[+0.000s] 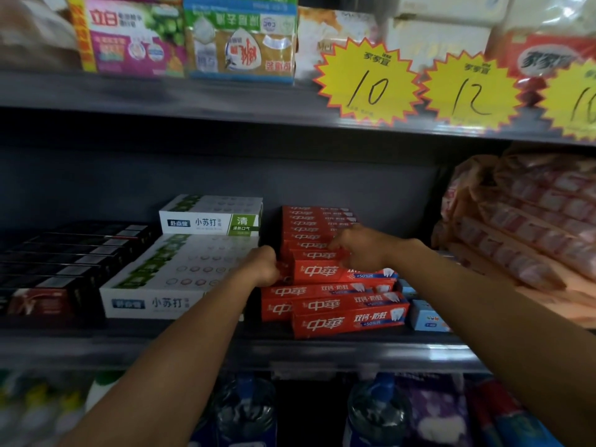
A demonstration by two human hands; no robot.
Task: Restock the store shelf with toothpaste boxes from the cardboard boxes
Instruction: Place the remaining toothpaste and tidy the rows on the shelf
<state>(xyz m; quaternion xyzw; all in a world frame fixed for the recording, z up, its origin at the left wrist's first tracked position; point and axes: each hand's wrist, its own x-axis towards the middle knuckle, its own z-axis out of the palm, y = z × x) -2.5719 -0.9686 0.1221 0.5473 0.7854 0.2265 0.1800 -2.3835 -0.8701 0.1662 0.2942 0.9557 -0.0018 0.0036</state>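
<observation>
Red toothpaste boxes (348, 314) are stacked on the middle shelf (290, 350), with a taller red stack (316, 221) behind them. My left hand (263, 264) grips the left end of the top front red box (325, 272). My right hand (361, 248) lies over the same box's upper right part, its fingers curled on it. White and green toothpaste boxes (180, 279) sit to the left, black ones (64, 266) further left. No cardboard box is in view.
The upper shelf (161, 98) carries packaged goods and yellow price tags (367, 82). Pink wrapped packs (529, 227) fill the shelf's right side. A small blue box (427, 316) lies beside the red ones. Bottles (377, 414) stand below.
</observation>
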